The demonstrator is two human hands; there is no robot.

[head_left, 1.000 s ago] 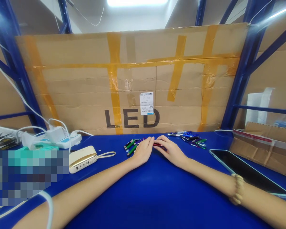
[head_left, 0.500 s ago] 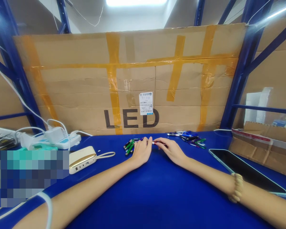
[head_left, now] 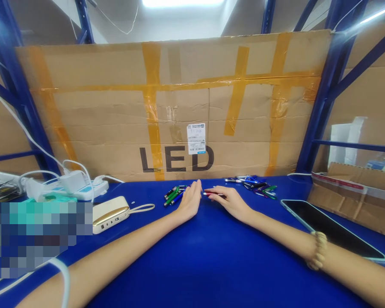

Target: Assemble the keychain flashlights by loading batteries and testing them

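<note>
One right hand (head_left: 232, 204) pinches a slim metal pen (head_left: 213, 193).

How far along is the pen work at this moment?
Roughly midway, judging by the layout. Apparently done: a loose pile of pens lying beyond the right hand. In hand: the right hand pinches a red-tipped pen. Apparently left: a group of green and blue pens beside the open left hand.
</note>
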